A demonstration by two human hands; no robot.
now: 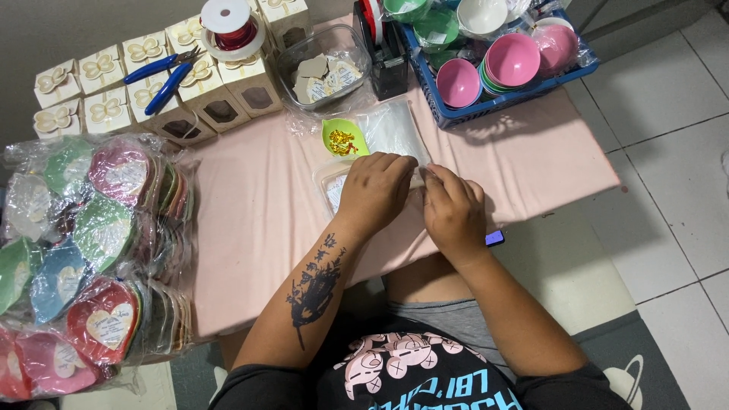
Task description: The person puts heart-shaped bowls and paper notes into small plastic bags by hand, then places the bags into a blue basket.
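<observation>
Pinching clear bag (391,130) edge, my left hand (376,190) and right hand (454,209) both closed on it, just below green dish (343,137), so bag stays flat on worktop (258,205).

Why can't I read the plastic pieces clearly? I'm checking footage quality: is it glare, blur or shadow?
Head view: glare streaks the wrapped heart stacks and the clear bag; the left hand and right hand look sharp, casting soft shadows on the pink table; edges bow slightly.
</observation>
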